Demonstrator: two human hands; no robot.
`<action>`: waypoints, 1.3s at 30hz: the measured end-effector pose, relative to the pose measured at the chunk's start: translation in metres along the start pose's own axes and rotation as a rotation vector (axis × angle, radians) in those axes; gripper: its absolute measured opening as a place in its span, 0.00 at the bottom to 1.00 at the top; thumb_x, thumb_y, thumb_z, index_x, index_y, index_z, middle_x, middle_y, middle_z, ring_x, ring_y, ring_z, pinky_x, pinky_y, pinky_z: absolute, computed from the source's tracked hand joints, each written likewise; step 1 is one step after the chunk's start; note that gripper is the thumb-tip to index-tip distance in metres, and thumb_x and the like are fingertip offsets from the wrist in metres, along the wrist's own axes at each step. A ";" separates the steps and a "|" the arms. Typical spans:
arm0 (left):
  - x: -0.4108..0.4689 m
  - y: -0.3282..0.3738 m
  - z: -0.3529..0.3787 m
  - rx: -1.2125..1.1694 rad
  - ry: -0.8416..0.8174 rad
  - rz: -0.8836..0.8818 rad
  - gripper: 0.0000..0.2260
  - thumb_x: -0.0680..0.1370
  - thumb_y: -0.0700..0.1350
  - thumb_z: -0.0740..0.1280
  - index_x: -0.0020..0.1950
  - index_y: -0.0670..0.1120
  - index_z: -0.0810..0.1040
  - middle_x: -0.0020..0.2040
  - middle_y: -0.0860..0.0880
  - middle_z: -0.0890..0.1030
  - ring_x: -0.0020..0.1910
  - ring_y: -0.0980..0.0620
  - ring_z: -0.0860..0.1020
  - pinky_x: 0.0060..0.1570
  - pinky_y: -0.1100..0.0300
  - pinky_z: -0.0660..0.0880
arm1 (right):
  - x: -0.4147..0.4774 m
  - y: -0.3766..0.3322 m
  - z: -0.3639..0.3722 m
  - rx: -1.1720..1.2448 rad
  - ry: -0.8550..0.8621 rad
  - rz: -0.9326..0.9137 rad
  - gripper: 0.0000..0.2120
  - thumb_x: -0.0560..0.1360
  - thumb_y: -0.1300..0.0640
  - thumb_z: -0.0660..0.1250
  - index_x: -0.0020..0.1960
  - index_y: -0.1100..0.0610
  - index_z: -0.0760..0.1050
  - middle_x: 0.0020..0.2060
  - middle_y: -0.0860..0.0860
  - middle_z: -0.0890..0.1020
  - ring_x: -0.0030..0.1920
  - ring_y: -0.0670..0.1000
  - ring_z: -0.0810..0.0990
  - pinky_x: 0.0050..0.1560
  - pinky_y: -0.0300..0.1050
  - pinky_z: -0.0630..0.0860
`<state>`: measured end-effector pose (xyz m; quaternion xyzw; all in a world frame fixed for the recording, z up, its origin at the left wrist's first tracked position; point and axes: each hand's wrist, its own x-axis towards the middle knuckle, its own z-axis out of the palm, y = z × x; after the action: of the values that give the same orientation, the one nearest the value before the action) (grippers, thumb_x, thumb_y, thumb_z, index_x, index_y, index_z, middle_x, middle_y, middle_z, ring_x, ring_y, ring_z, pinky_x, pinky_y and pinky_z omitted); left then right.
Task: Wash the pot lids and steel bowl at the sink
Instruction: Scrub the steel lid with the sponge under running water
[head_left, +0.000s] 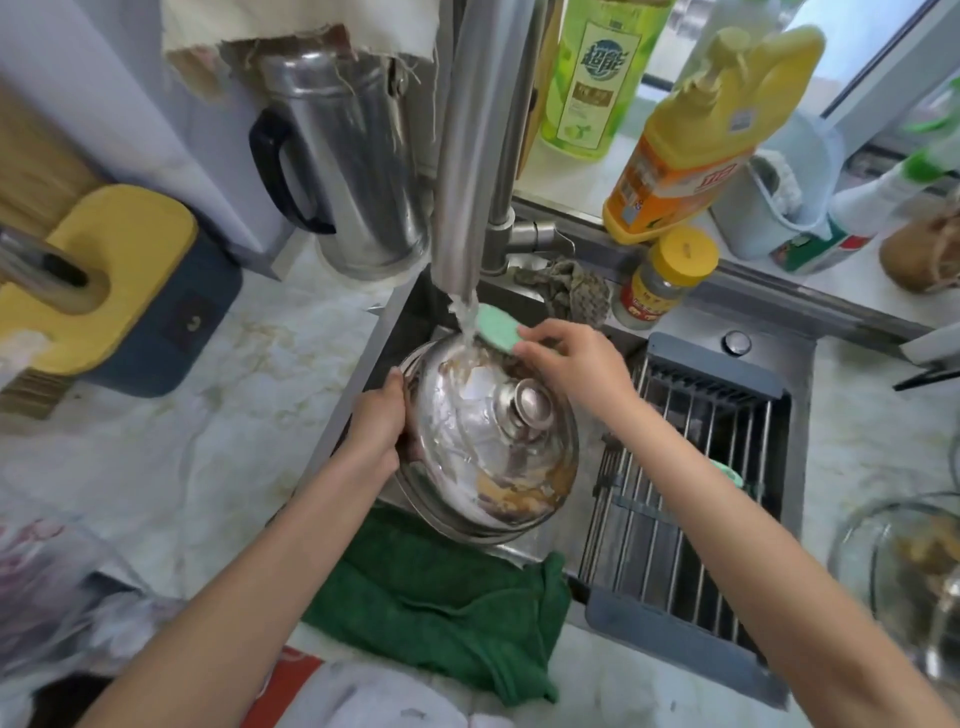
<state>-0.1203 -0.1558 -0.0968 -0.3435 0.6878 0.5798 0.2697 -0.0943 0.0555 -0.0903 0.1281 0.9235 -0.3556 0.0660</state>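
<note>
A steel pot lid (483, 447) with a round knob and brown stains lies tilted over the sink (727, 338), under running water from the tap (467, 156). My left hand (382, 421) grips the lid's left rim. My right hand (569, 364) holds a green sponge (496, 330) against the lid's far edge, right by the water stream. A glass lid (898, 561) with brown residue lies on the counter at the far right, partly cut off.
A wire drain rack (691, 493) spans the sink's right half. A green cloth (447, 597) hangs over the sink's front edge. A steel kettle (348, 161) stands left of the tap. Detergent bottles (691, 140) and a small jar (662, 280) line the back ledge.
</note>
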 end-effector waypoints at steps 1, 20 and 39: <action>0.002 -0.001 0.001 0.010 -0.005 -0.009 0.20 0.82 0.55 0.58 0.60 0.39 0.76 0.48 0.45 0.80 0.43 0.49 0.78 0.37 0.58 0.73 | 0.006 0.003 0.002 0.015 0.025 0.032 0.17 0.72 0.36 0.67 0.55 0.43 0.80 0.44 0.44 0.84 0.41 0.45 0.81 0.39 0.45 0.74; 0.009 -0.003 0.010 0.042 0.025 -0.043 0.20 0.82 0.57 0.57 0.55 0.41 0.76 0.45 0.43 0.81 0.41 0.46 0.80 0.25 0.59 0.74 | -0.010 -0.013 0.023 -0.048 0.050 0.034 0.18 0.74 0.37 0.66 0.58 0.46 0.80 0.49 0.44 0.84 0.39 0.47 0.82 0.34 0.42 0.72; -0.007 0.003 0.004 -0.025 -0.015 0.041 0.20 0.75 0.58 0.69 0.46 0.40 0.79 0.40 0.44 0.83 0.36 0.46 0.82 0.29 0.58 0.78 | -0.033 -0.033 0.029 0.027 0.043 0.089 0.18 0.74 0.36 0.64 0.57 0.45 0.79 0.46 0.43 0.84 0.35 0.44 0.80 0.36 0.43 0.75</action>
<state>-0.1187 -0.1507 -0.0900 -0.3281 0.6853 0.5964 0.2587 -0.0709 0.0063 -0.0840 0.1778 0.9132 -0.3618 0.0601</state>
